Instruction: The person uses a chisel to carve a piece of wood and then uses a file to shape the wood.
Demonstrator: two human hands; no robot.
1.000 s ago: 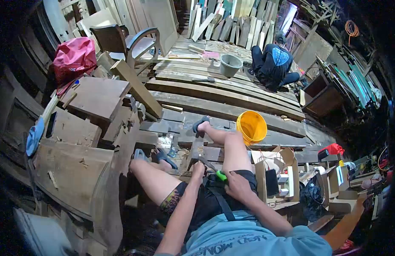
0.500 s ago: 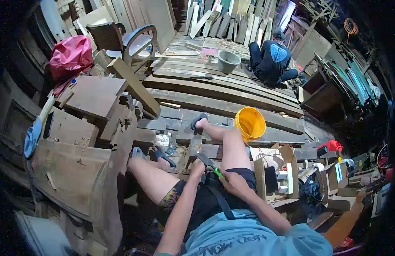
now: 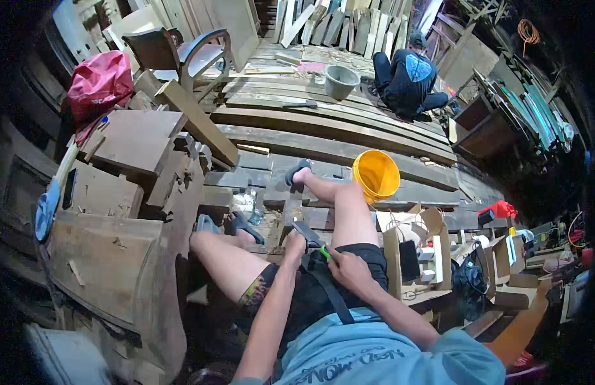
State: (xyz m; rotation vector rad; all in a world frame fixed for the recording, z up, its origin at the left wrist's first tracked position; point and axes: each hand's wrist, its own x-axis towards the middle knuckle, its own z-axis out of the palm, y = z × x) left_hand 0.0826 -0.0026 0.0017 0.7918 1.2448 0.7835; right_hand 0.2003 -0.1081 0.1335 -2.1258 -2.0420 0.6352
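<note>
My left hand (image 3: 295, 246) is closed at the near end of a flat dark-grey piece (image 3: 307, 233), which slants up over my lap. My right hand (image 3: 350, 269) is wrapped round a green-handled tool (image 3: 325, 252), its green end showing past the thumb. The tool's tip meets the lower edge of the grey piece in this view, too small to make out its kind. Below both hands, a dark strap (image 3: 329, 292) runs across my black shorts (image 3: 297, 301).
To my right stands an open cardboard box (image 3: 392, 263) with white and black items. A yellow bucket (image 3: 376, 176) sits beyond my knee. Wooden blocks (image 3: 114, 250) rise on the left. Ahead, a person (image 3: 410, 80) crouches near a grey bucket (image 3: 341, 82) on planks.
Both hands have shifted slightly, the grey piece now lying further up and left. The right hand's green-handled tool has moved up a little. The camera view has tilted slightly.
</note>
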